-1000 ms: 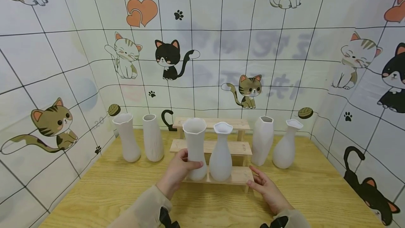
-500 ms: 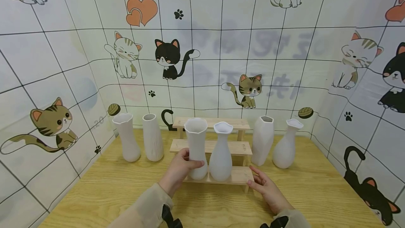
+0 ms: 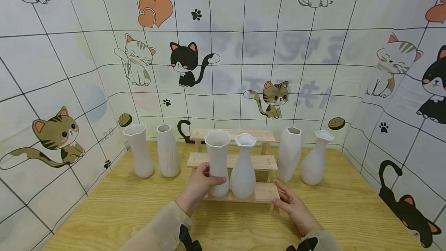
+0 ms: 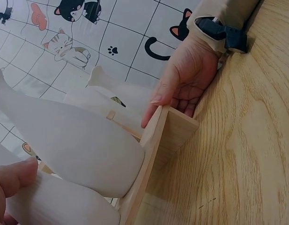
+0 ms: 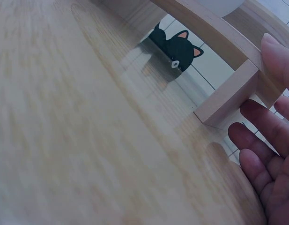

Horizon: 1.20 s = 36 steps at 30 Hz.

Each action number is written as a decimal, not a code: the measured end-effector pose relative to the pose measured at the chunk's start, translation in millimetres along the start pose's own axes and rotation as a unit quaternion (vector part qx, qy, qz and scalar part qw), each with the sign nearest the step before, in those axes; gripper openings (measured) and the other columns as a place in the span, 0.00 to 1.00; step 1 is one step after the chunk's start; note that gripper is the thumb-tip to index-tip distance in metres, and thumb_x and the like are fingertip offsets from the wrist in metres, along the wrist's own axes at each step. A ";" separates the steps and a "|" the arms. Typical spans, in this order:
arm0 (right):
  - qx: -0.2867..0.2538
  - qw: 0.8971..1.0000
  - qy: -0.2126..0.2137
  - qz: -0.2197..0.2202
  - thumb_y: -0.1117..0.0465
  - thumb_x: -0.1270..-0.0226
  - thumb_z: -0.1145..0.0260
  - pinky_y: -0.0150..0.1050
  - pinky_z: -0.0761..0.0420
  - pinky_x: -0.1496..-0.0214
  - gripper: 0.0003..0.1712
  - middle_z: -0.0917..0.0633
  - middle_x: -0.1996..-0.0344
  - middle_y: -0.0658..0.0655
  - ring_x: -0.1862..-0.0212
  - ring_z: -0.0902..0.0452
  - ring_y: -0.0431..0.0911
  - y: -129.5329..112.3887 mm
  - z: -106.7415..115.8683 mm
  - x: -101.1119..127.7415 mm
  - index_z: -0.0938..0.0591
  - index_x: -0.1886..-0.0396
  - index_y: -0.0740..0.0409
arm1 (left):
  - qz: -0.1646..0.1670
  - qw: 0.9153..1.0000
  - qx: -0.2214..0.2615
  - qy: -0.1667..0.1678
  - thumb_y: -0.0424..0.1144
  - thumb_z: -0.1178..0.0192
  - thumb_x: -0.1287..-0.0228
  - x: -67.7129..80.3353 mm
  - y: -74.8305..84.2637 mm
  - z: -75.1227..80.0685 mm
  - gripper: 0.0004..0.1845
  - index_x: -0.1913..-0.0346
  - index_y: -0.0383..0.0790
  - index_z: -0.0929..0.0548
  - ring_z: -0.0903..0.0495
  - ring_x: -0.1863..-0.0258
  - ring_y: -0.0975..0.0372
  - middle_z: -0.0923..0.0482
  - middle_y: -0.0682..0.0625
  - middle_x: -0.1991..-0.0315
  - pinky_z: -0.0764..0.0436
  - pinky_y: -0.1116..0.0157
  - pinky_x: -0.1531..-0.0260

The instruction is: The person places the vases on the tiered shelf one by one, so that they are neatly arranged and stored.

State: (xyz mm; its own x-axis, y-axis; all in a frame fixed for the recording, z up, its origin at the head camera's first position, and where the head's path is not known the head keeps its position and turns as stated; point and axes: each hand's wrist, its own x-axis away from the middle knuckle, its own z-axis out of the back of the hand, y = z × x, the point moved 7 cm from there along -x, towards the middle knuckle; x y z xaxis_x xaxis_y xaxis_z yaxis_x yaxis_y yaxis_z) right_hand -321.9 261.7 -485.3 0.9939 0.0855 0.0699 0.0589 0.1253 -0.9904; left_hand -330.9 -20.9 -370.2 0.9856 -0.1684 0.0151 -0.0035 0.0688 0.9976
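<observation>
A three-step wooden rack [image 3: 265, 193] stands mid-table. On its lowest step stand two white vases: a fluted one [image 3: 217, 154] and a bottle-shaped one [image 3: 242, 169]. My left hand [image 3: 200, 184] grips the fluted vase around its lower body; its thumb [image 4: 13, 178] lies on the vase [image 4: 60, 206]. My right hand [image 3: 290, 203] rests against the rack's right front corner with straight fingers [image 5: 256, 136]; the left wrist view shows this hand [image 4: 181, 84] at the rack's end [image 4: 172, 131].
Two white vases [image 3: 139, 150] [image 3: 168, 151] stand left of the rack and two more [image 3: 288, 154] [image 3: 315, 158] to its right. Cat-patterned walls close in the back and both sides. Bare wood tabletop [image 3: 122, 212] lies in front.
The fluted vase has shifted slightly right and up in my left hand, closer to the bottle-shaped vase. The right hand has stayed at the rack's corner.
</observation>
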 end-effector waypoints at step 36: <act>0.000 1.000 0.002 -0.006 0.52 0.47 0.37 0.55 0.44 0.47 0.38 0.36 0.44 0.62 0.44 0.41 0.53 0.3 0.4 -0.4 0.42 0.37 0.46 | -0.031 0.997 -0.032 0.057 0.46 0.35 0.55 15.1 -35.8 72.1 0.33 0.44 0.42 0.35 0.44 0.45 0.54 0.39 0.48 0.46 0.42 0.52 0.50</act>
State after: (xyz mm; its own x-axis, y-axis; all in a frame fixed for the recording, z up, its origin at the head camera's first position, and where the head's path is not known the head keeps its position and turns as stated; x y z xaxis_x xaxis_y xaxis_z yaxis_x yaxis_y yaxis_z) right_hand -322.3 262.1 -485.6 0.9935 0.0797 0.0809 0.0704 0.1264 -0.9895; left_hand -328.1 -96.8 -400.8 0.9964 -0.0621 -0.0571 0.0645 0.1259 0.9899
